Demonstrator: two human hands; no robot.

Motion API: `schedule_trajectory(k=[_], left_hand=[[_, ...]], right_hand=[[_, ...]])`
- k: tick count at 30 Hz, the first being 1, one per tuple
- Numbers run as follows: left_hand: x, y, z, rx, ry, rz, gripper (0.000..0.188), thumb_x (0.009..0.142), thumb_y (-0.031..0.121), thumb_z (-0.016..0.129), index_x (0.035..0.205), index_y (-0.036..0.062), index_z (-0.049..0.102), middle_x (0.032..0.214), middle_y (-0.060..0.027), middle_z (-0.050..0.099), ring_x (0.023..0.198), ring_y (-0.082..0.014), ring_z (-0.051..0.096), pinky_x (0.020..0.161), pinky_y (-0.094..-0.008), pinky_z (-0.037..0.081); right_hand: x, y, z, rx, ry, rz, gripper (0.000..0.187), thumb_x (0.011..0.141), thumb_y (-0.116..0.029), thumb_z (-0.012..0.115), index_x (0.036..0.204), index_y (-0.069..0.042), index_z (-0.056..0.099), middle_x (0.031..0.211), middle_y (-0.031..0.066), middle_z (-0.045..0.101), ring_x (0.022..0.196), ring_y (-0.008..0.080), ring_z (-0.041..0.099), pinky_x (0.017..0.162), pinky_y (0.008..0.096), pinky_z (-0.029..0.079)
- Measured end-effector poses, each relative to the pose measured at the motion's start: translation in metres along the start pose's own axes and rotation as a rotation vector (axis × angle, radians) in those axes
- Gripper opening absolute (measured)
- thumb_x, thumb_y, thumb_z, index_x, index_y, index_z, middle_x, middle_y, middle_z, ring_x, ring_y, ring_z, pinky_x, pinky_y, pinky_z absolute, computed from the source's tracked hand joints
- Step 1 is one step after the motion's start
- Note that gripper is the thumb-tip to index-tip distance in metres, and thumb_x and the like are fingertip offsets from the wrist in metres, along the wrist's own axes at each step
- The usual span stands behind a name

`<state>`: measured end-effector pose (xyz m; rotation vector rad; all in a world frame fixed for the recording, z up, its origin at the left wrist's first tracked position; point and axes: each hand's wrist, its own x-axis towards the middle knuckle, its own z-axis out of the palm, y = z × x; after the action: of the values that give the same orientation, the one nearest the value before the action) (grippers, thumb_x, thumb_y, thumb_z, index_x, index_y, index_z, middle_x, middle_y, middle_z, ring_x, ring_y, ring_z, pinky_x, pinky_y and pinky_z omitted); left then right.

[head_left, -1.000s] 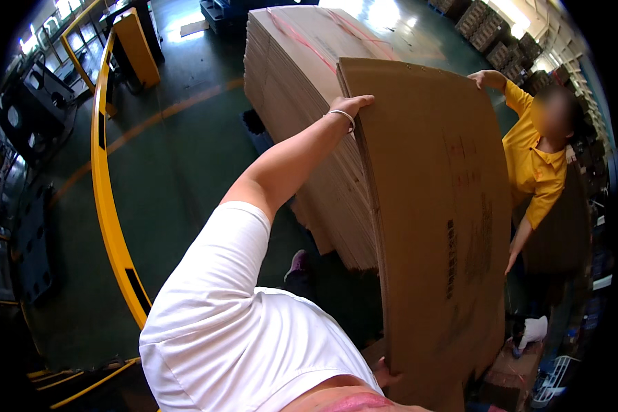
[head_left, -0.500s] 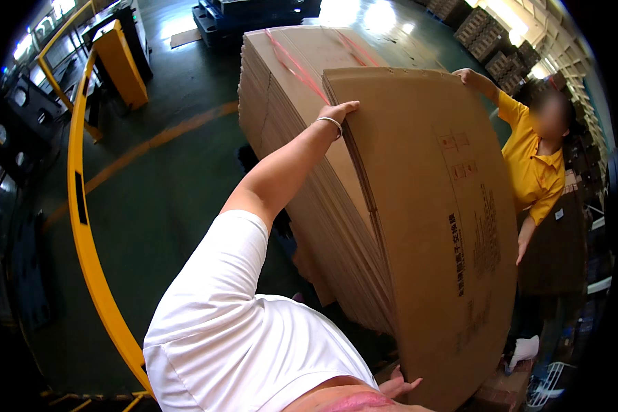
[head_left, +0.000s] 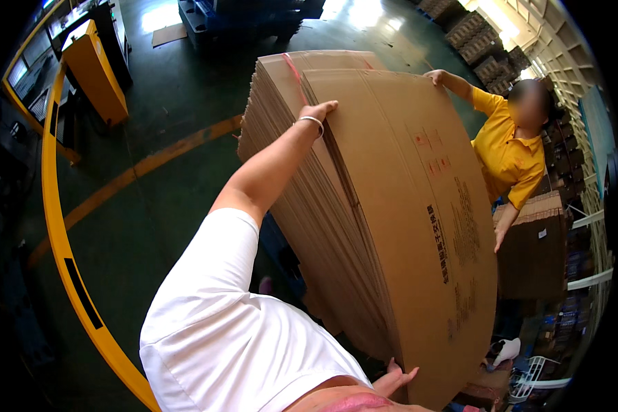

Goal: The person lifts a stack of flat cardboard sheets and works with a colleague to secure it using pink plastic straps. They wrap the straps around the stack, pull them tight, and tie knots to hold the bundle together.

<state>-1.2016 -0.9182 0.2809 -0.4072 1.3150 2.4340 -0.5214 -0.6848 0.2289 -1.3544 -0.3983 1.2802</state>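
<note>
A batch of flattened cardboard boxes [head_left: 405,199], brown with dark and red print, stands tilted against the right side of a tall stack of flattened cardboard [head_left: 281,130]. My left hand [head_left: 319,112], with a bracelet at the wrist, grips the batch's upper left edge, thumb over the face. At the near lower corner my right hand [head_left: 395,379] holds the edge, its thumb across the face and part of it hidden. Across from me a co-worker in a yellow shirt [head_left: 511,151] has one hand [head_left: 435,77] on the far top edge and the other [head_left: 499,237] by the right side.
A yellow rail [head_left: 62,226] curves along the left, near a yellow post [head_left: 95,72]. Dark blue pallets [head_left: 247,20] lie at the back. Another cardboard stack [head_left: 532,247] stands behind the co-worker. An orange line [head_left: 151,163] crosses the green floor.
The batch has come closer to the stack, covering more of its top. Both my hands keep their hold. The whole view has shifted, so the co-worker and the cardboard appear farther left.
</note>
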Motion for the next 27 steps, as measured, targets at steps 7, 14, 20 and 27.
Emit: schedule_trajectory(k=[7,14,20,27], left_hand=[[0.104,0.028,-0.052,-0.056,0.119,-0.009,0.041,0.063,0.02,0.077,0.091,-0.0064,0.062,0.09,-0.0162,0.063,0.079,-0.0262,0.062,0.07,-0.0366,0.052],[0.133,0.06,-0.054,-0.095,0.12,0.044,0.043,0.064,0.022,0.077,0.093,-0.0059,0.061,0.092,-0.0157,0.062,0.078,-0.028,0.063,0.069,-0.0369,0.053],[0.161,0.098,-0.07,-0.017,0.181,0.032,0.057,0.063,0.031,0.077,0.101,-0.0066,0.057,0.098,-0.0169,0.061,0.084,-0.0288,0.062,0.074,-0.0354,0.051],[0.245,0.08,-0.09,0.029,0.232,0.099,0.048,0.063,0.024,0.077,0.096,-0.0066,0.061,0.092,-0.0134,0.063,0.08,-0.0235,0.062,0.074,-0.0302,0.049]], right_hand=[[-0.07,0.043,0.105,0.234,0.079,0.261,0.06,0.062,-0.029,0.07,0.116,-0.009,0.051,0.125,0.0126,0.045,0.115,0.0333,0.039,0.092,0.0498,0.033],[-0.093,0.054,0.187,0.286,0.122,0.219,0.056,0.062,-0.022,0.072,0.113,-0.008,0.053,0.121,0.0124,0.048,0.114,0.0333,0.04,0.092,0.0484,0.034],[-0.086,0.078,0.234,0.283,0.019,0.356,0.057,0.06,-0.02,0.074,0.112,-0.009,0.054,0.12,0.0113,0.05,0.111,0.0329,0.043,0.092,0.0478,0.034],[-0.08,0.11,0.261,0.251,0.102,0.372,0.056,0.059,-0.019,0.074,0.111,-0.013,0.055,0.121,0.0096,0.049,0.112,0.0323,0.042,0.09,0.0491,0.035]])
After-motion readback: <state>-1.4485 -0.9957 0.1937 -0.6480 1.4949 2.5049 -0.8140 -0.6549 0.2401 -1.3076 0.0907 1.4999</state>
